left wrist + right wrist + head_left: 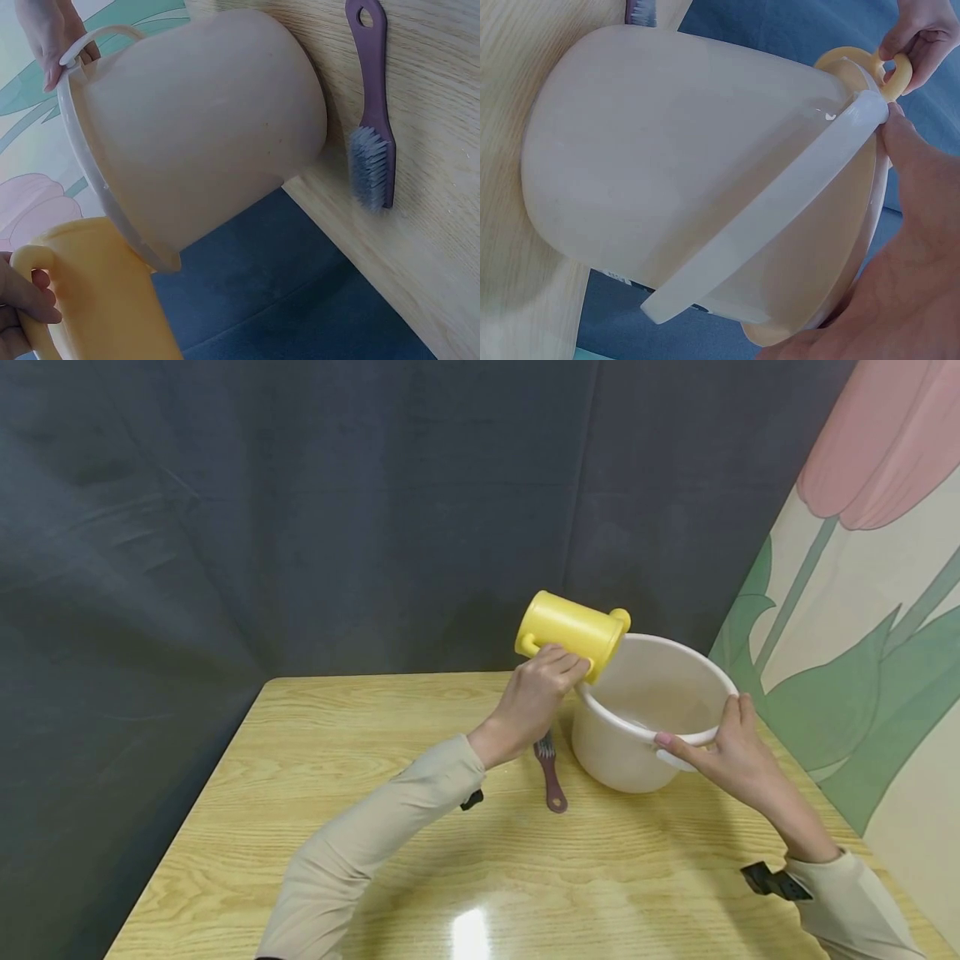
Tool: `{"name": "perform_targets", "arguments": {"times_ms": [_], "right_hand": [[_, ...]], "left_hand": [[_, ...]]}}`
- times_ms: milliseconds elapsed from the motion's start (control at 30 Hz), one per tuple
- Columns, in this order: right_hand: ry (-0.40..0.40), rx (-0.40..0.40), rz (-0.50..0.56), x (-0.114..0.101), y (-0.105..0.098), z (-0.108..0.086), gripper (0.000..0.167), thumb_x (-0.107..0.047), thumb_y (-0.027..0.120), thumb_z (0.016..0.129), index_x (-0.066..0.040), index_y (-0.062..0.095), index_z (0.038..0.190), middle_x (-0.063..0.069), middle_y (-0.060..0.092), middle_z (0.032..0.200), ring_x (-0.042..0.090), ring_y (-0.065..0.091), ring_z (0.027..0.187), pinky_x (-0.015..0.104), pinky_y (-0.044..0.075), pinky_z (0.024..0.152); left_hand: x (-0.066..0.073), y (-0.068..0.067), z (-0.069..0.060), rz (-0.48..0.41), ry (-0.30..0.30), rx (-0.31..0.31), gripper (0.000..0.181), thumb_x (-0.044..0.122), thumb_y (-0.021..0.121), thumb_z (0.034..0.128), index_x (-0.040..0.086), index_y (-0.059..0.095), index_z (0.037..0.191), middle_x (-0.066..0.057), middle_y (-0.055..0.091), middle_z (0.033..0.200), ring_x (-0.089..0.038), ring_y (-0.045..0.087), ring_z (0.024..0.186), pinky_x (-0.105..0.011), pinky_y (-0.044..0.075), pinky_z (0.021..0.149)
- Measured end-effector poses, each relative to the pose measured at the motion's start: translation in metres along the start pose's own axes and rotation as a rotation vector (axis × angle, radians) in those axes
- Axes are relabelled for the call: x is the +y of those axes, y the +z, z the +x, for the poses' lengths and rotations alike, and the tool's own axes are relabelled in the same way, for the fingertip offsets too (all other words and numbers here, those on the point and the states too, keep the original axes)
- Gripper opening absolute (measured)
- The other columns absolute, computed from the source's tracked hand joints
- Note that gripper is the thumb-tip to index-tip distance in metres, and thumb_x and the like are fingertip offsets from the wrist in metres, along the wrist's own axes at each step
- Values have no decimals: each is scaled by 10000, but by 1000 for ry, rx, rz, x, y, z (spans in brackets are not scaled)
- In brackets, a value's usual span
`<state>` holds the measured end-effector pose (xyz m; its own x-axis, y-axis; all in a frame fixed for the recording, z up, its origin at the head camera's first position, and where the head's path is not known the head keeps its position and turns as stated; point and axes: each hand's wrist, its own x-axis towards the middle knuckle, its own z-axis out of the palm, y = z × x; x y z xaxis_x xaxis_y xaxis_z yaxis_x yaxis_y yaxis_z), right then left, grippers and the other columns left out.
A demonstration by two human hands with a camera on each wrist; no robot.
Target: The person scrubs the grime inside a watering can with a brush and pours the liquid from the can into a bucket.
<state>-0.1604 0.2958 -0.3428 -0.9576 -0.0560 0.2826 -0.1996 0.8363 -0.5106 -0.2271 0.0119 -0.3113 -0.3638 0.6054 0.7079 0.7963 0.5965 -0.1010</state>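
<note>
In the head view, my left hand (534,700) grips a yellow jug (568,627) by its handle. The jug lies tipped on its side, mouth end over the left rim of a cream plastic bucket (617,758). My right hand (738,764) holds the bucket's right rim, thumb along the near edge. From the right wrist view, the white carrying handle (765,210) hangs down against the bucket's side. Whether liquid leaves the jug cannot be made out. A scrub brush (551,777) with a purple handle and grey bristles lies just left of the bucket.
The bucket and brush are on a wood-grain table (315,793). A dark curtain (375,527) hangs behind the far edge. On the right, close to the bucket, is a wall (810,693) painted with a tulip and leaves.
</note>
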Motion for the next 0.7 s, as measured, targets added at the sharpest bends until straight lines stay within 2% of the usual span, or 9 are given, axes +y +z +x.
{"name": "perform_targets", "arguments": {"times_ms": [400,700], "right_hand": [[3,-1,8,1,2,1,1043,-409,773,848,201,149,1421,372,244,1301,488,494,884,544,491,609],[31,-27,6,0,2,1,1100,-435,753,859,201,74,1446,431,127,1427,560,470,945,653,481,665]], "left_hand": [[2,3,-1,70,55,-4,374,-193,607,824,46,704,1094,-24,688,1044,-167,603,1010,-235,388,1081],[4,3,-1,125,87,17,320,-169,592,843,60,695,1040,-7,667,981,-169,584,950,-243,445,998]]}}
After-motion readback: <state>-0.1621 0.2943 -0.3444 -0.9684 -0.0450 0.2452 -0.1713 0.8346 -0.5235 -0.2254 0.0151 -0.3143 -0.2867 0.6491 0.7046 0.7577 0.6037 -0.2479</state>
